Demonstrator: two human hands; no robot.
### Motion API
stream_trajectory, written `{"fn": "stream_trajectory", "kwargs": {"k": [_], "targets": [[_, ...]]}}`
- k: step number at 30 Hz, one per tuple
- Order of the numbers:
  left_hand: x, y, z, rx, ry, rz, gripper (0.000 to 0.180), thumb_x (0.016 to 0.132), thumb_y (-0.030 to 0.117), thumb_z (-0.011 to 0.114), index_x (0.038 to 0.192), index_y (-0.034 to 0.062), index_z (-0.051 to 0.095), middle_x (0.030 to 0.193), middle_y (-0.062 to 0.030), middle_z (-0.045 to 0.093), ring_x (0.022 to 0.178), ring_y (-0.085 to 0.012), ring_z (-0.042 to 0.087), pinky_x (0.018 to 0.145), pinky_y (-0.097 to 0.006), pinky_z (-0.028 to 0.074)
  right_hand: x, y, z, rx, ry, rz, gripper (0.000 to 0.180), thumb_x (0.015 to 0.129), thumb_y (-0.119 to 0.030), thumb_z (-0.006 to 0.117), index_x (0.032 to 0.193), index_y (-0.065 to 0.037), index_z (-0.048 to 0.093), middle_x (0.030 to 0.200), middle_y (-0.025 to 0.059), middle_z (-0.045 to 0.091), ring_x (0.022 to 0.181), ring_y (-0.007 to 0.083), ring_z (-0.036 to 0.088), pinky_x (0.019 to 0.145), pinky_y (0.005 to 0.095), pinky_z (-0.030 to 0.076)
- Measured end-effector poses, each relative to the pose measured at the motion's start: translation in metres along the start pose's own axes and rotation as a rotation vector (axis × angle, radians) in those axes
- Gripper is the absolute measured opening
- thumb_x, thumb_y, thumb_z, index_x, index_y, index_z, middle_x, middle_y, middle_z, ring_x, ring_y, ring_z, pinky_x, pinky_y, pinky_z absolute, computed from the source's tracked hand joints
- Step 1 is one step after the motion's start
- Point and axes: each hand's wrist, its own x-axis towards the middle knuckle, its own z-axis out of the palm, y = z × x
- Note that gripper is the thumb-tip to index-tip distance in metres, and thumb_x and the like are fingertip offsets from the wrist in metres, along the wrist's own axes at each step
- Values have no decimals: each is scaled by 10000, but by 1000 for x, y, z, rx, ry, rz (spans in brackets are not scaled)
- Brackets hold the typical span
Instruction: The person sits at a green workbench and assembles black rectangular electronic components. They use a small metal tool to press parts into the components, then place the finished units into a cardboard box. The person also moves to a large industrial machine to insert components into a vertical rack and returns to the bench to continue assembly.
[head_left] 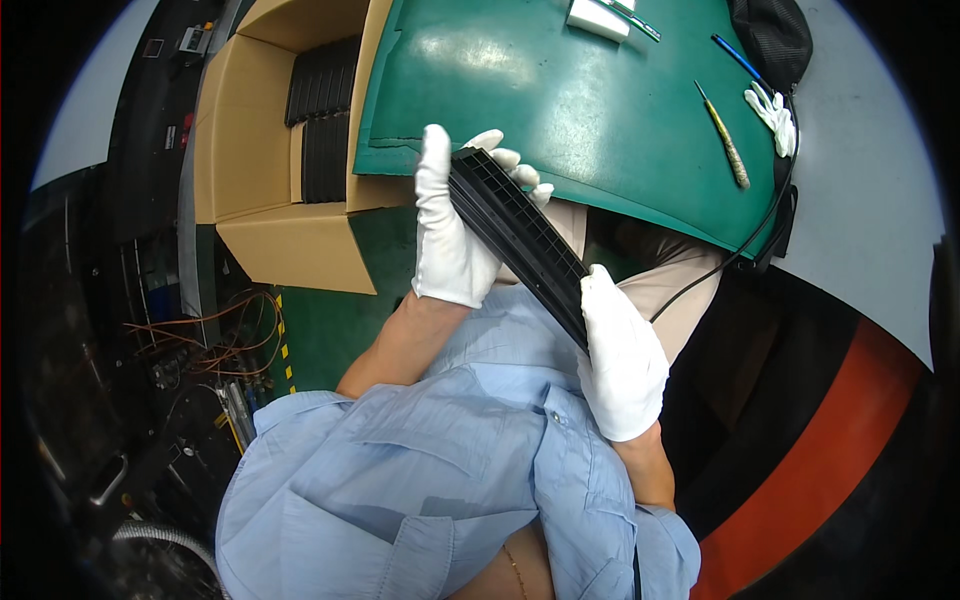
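A long black ribbed plastic part (pixel 522 240) is held slantwise above my lap, its far end up and to the left. My left hand (pixel 447 225), in a white glove, grips that far end, with the thumb along the near side and the fingers behind it. At the lower right end, my right hand (pixel 620 355), gloved in white too, is closed round the part. Its fingers are mostly hidden underneath. The face turned upward shows a row of small ribbed cells along one edge.
An open cardboard box (pixel 240 130) at the left holds several stacked black parts (pixel 328 155). On the green table mat (pixel 500 80) lie a yellow pointed tool (pixel 722 135), a blue pen-like tool (pixel 740 60), a white glove (pixel 773 118) and a white block (pixel 598 18). A black cable (pixel 765 228) crosses the right edge.
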Motion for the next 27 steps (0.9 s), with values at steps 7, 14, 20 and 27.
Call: {"fn": "stream_trajectory", "kwargs": {"k": [7, 14, 20, 27], "targets": [[7, 4, -9, -101, -121, -25, 528, 974, 612, 561, 1001, 87, 604, 787, -24, 572, 718, -185, 584, 727, -375, 516, 2, -3, 3, 67, -27, 28, 520, 821, -72, 738, 1318, 11, 608, 1267, 219, 668, 1079, 307, 697, 854, 357, 554], [19, 7, -17, -204, -176, -118, 428, 965, 482, 625, 1012, 60, 563, 753, 13, 457, 623, -132, 464, 643, -311, 428, 7, -13, -12, 856, -393, 635, 735, 890, -254, 758, 1481, 24, 420, 1304, 206, 635, 1081, 246, 672, 943, 326, 519], [35, 0, -32, -358, -284, -289, 346, 966, 384, 636, 1004, 56, 532, 732, 30, 437, 586, -92, 439, 587, -266, 399, -13, 10, 11, 1468, -535, 828, 526, 1068, -293, 512, 1502, -4, 438, 1417, 144, 577, 1262, 188, 561, 1072, 302, 417], [46, -12, -40, -444, -355, -353, 304, 968, 318, 628, 1000, 39, 512, 723, 18, 439, 574, -96, 439, 565, -264, 397, -4, 5, 14, 1285, -550, 853, 539, 1053, -306, 551, 1493, -9, 460, 1397, 134, 593, 1255, 167, 556, 1068, 288, 415]]}}
